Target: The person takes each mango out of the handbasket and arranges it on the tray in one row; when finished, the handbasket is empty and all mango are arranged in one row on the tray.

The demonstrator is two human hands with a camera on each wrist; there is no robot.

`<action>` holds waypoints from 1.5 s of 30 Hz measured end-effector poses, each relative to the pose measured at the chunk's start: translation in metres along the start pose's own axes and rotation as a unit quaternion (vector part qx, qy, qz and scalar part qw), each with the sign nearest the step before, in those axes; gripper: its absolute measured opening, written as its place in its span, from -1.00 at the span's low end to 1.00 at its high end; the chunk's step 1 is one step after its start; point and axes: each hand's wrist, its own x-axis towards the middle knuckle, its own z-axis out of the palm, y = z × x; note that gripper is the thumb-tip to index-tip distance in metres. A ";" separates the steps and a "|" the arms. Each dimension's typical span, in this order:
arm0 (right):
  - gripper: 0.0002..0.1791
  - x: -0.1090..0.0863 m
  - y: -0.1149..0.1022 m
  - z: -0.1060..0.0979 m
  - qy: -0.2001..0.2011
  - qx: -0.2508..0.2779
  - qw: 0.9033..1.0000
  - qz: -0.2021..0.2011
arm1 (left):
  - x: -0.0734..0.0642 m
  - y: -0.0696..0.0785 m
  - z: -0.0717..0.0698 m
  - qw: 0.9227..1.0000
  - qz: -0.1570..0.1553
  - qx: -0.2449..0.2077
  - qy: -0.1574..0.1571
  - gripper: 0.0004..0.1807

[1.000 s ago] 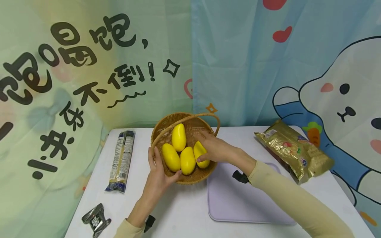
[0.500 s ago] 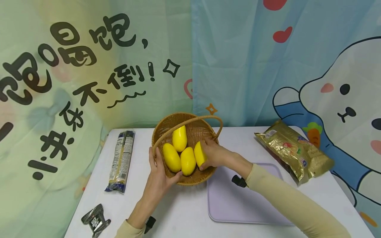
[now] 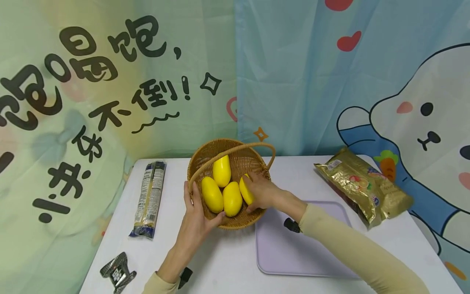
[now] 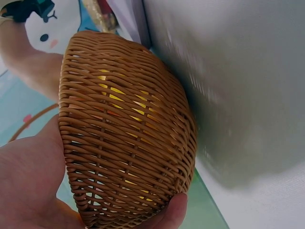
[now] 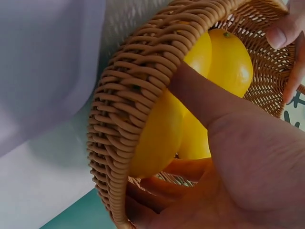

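A round wicker basket (image 3: 238, 222) with an arched handle stands at the middle back of the table, with several yellow mangoes (image 3: 212, 195) inside. My left hand (image 3: 198, 218) holds the basket's left side, thumb towards the front rim; in the left wrist view its fingers lie against the woven wall (image 4: 124, 124). Inside the basket, my right hand (image 3: 264, 192) grips the rightmost mango (image 3: 245, 192). The right wrist view has my thumb on one side of this mango (image 5: 159, 136) and my fingers on the other, partly hidden by the rim.
Right of the basket lies a lilac tray (image 3: 304, 245), under my right forearm. A gold snack bag (image 3: 363, 185) is at the back right. On the left are a long clear-and-blue packet (image 3: 148, 200) and a small black wrapped snack (image 3: 119, 271). A printed curtain hangs behind.
My right hand has moved from over the rightmost mango down along its right side and closed round it. The basket has shifted slightly right; my left hand keeps its hold.
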 end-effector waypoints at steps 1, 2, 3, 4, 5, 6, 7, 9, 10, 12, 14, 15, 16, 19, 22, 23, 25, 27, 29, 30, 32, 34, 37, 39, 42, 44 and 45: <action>0.25 0.000 0.000 0.001 0.004 -0.001 1.000 -0.002 | 0.000 0.000 0.000 1.000 0.000 0.000 0.000 0.33; 0.25 0.000 0.000 0.002 0.005 -0.001 1.000 -0.003 | 0.000 0.001 0.000 1.000 0.000 0.000 0.000 0.33; 0.25 0.000 0.000 0.002 0.008 0.000 1.000 -0.004 | 0.000 0.001 0.000 1.000 0.000 0.000 0.000 0.33; 0.24 0.000 0.000 0.003 0.008 0.001 1.000 -0.004 | 0.000 0.001 0.000 1.000 0.001 0.000 0.000 0.33; 0.23 0.000 0.000 0.004 0.009 0.004 1.000 -0.004 | 0.000 0.002 0.000 1.000 0.002 -0.001 0.001 0.33; 0.21 0.000 0.000 0.004 0.009 0.006 1.000 -0.005 | 0.001 0.002 0.000 1.000 0.002 -0.002 0.002 0.33; 0.20 0.000 0.000 0.005 0.008 0.005 1.000 -0.005 | 0.001 0.002 0.000 1.000 0.003 -0.002 0.003 0.32; 0.18 0.000 0.000 0.006 0.004 0.007 1.000 -0.005 | 0.001 0.002 0.000 1.000 0.006 -0.003 0.005 0.32; 0.17 0.000 0.000 0.006 0.002 0.008 1.000 -0.005 | 0.001 0.002 0.000 1.000 0.007 -0.003 0.006 0.33; 0.15 0.000 0.001 0.007 0.001 0.010 1.000 -0.006 | 0.002 0.002 0.001 1.000 0.006 -0.003 0.006 0.34; 0.14 -0.001 0.001 0.007 -0.001 0.011 1.000 -0.006 | 0.002 0.002 0.001 1.000 0.004 -0.002 0.006 0.35; 0.14 -0.001 0.001 0.007 -0.001 0.013 1.000 -0.006 | 0.002 0.001 0.001 1.000 0.001 -0.002 0.003 0.36; 0.13 -0.001 0.001 0.007 -0.002 0.013 1.000 -0.006 | 0.002 0.001 0.001 1.000 -0.002 -0.004 0.001 0.36; 0.12 -0.001 0.002 0.008 -0.005 0.018 1.000 -0.008 | 0.001 0.000 0.000 1.000 -0.014 -0.008 -0.009 0.36; 0.10 -0.001 0.002 0.008 -0.003 0.021 1.000 -0.015 | 0.001 -0.001 -0.001 1.000 -0.023 -0.011 -0.016 0.36; 0.08 -0.001 0.002 0.008 0.000 0.021 1.000 -0.019 | 0.001 -0.001 -0.001 0.999 -0.025 -0.011 -0.016 0.36; 0.05 -0.001 0.003 0.007 0.006 0.019 0.999 -0.026 | 0.001 -0.002 -0.001 0.999 -0.025 -0.013 -0.016 0.37; 0.01 -0.002 0.003 0.006 0.014 0.017 0.999 -0.031 | 0.001 -0.002 -0.001 0.999 -0.025 -0.015 -0.015 0.38; -0.01 -0.002 0.002 0.004 0.020 0.020 0.999 -0.034 | 0.001 -0.003 -0.001 0.999 -0.025 -0.016 -0.016 0.38; -0.02 -0.003 0.002 0.003 0.022 0.023 0.999 -0.036 | 0.001 -0.003 -0.001 0.999 -0.025 -0.017 -0.017 0.39; -0.02 -0.005 0.001 0.001 0.022 0.030 0.999 -0.032 | 0.001 -0.002 0.000 0.999 -0.026 -0.016 -0.019 0.39; -0.02 -0.006 0.001 -0.001 0.024 0.038 0.999 -0.030 | 0.001 -0.003 0.000 0.999 -0.026 -0.015 -0.019 0.40; -0.02 -0.009 0.000 -0.006 0.031 0.045 0.998 -0.028 | 0.001 -0.003 -0.001 0.999 -0.025 -0.013 -0.018 0.40; -0.01 -0.013 -0.001 -0.011 0.041 0.045 0.998 -0.032 | 0.001 -0.002 -0.001 0.999 -0.026 -0.011 -0.019 0.39; -0.01 -0.020 -0.003 -0.018 0.057 0.053 0.996 -0.036 | 0.002 -0.002 -0.003 0.999 -0.031 -0.009 -0.021 0.39; -0.01 -0.027 -0.004 -0.023 0.069 0.059 0.995 -0.039 | 0.002 -0.002 -0.003 0.999 -0.035 -0.008 -0.021 0.39; -0.01 -0.031 -0.004 -0.026 0.073 0.065 0.994 -0.039 | 0.002 -0.003 -0.004 0.999 -0.035 -0.009 -0.021 0.39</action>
